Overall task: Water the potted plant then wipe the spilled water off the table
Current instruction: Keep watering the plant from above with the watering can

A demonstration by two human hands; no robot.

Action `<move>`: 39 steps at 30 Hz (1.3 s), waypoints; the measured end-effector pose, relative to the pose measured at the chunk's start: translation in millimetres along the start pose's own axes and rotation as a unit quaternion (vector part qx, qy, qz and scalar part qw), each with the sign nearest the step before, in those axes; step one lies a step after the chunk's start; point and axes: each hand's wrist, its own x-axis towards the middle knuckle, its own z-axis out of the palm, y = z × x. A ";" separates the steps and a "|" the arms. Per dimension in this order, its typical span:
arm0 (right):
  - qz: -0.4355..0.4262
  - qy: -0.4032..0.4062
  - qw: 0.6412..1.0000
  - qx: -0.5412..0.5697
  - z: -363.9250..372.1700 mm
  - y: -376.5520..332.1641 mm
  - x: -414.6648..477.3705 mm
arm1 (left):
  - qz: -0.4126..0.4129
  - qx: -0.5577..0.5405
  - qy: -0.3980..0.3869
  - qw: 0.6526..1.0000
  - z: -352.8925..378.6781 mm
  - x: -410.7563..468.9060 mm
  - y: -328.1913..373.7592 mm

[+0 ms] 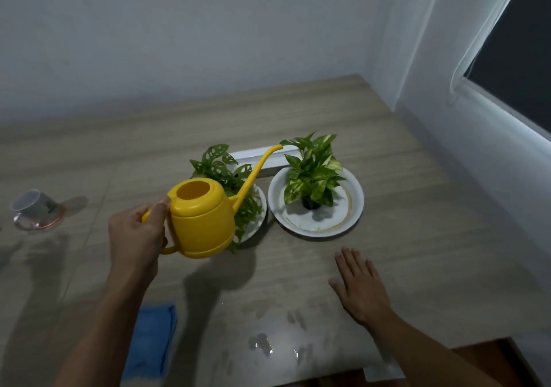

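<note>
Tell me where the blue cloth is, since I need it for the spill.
In the head view, the blue cloth lies at the table's near edge, lower left, beside the left forearm and left of the puddle.

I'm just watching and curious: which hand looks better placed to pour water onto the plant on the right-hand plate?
Probably the left. The left hand holds the yellow watering can, its spout tip by the leaves of the right plant. The right hand lies flat and empty on the table.
</note>
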 end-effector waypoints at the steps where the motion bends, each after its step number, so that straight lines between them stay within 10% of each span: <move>1: -0.004 -0.002 1.000 0.002 -0.6 5.3 3.3 | 0.001 0.005 0.005 1.000 8.0 -4.7 4.6; 39: -0.046 0.065 0.995 0.060 21.7 19.0 28.1 | 0.018 0.177 -0.037 0.983 95.7 31.2 61.8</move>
